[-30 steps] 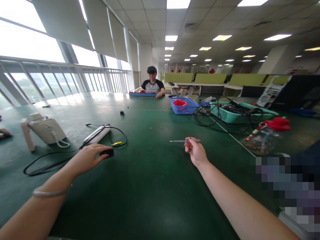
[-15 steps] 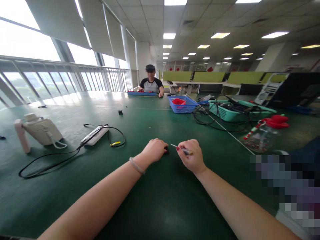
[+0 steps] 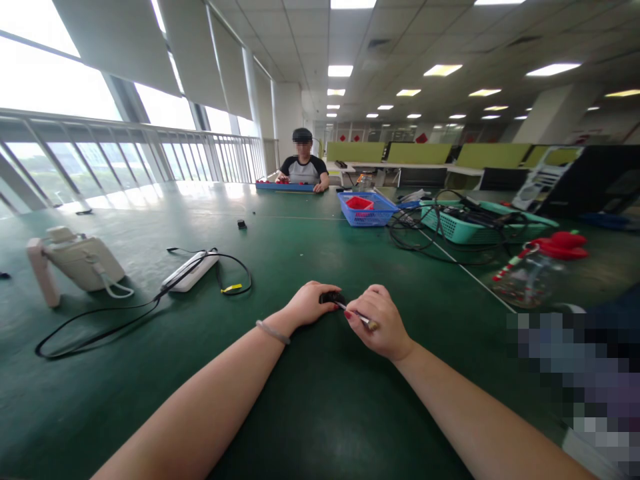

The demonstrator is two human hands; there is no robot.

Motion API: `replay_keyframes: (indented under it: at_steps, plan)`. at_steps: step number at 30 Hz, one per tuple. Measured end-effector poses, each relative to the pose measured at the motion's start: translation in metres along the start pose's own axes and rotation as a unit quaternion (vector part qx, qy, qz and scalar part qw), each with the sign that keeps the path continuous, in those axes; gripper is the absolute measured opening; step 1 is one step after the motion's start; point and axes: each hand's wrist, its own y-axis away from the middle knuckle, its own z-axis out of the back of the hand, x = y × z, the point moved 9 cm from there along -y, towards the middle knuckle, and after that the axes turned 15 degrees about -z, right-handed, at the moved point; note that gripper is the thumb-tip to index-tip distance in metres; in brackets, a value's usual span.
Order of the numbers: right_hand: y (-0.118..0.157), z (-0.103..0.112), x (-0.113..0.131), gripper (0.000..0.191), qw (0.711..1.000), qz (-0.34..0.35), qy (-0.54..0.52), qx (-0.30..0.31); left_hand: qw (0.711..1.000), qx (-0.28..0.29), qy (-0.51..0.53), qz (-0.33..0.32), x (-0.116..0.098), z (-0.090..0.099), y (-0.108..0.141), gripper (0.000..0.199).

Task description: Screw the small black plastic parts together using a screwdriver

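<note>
Both hands work close together on my remote feed, above the green table (image 3: 280,257): the right hand (image 3: 384,325) grips a slim screwdriver (image 3: 370,323), while the left hand (image 3: 307,303) pinches a small black block (image 3: 329,297) just beyond its tip — contact, I can't tell. I judge the block light, stiff, maybe slick — best held by its sides.

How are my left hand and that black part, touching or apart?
Touching: the head view shows the left hand with its thumb on the black part.
</note>
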Motion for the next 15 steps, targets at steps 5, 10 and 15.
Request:
replay_keyframes:
  at_steps: [5,10,15]
  plan:
    - [0.0017,-0.0030,0.0020,0.017,1.000,0.005,0.005,0.013,1.000,-0.017,-0.018,-0.005,-0.0020,0.0006,0.0015,0.041]
    - [0.0015,0.0006,0.0051,0.020,1.000,0.009,-0.007,-0.003,0.999,-0.023,-0.025,0.001,-0.0003,0.0006,0.0022,0.040]
    - [0.0013,-0.0010,0.0048,0.018,1.000,0.014,-0.010,0.005,0.999,-0.027,-0.021,-0.002,-0.0026,0.0028,0.0022,0.038]
